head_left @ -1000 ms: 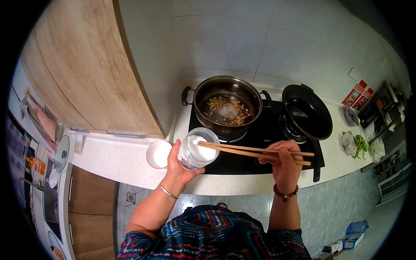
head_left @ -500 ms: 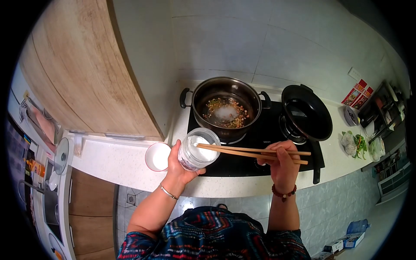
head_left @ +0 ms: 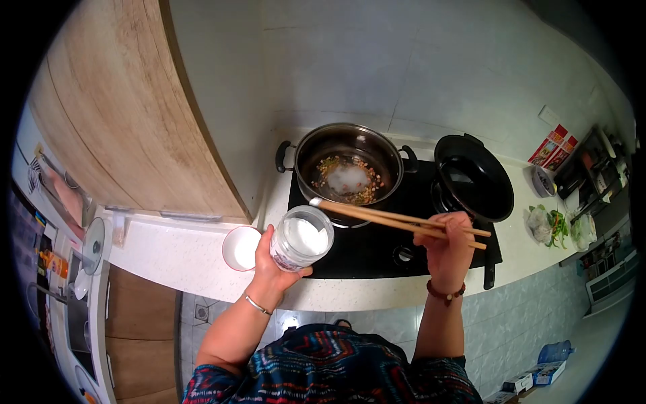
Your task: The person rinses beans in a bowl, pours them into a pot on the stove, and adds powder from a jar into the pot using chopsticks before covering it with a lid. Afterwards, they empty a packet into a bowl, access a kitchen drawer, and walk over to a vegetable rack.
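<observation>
My left hand [head_left: 272, 266] is wrapped round a clear jar [head_left: 301, 237] with white contents, its mouth tilted up toward me. In my right hand [head_left: 447, 246] is a pair of chopsticks [head_left: 383, 219], pointing left. A little white stuff clings to their tips, which hang just above the jar, near the front rim of the pot. That two-handled pot [head_left: 308, 145] stands on the black stove and holds a ring of mixed beans or grains around a white heap. Beside my left hand is a white bowl [head_left: 241, 248] with a red rim.
A black frying pan [head_left: 474, 176] rests on the right burner of the stove [head_left: 363, 259]. Green vegetables [head_left: 556, 227] and plastic bags lie on the counter at right, near a small bowl [head_left: 543, 182]. A wooden cabinet [head_left: 128, 108] rises at left. A glass lid [head_left: 94, 244] stands by the sink.
The chopsticks have come out of the jar and up toward the pot, with white stuff on their tips. The jar has shifted slightly down and left in view.
</observation>
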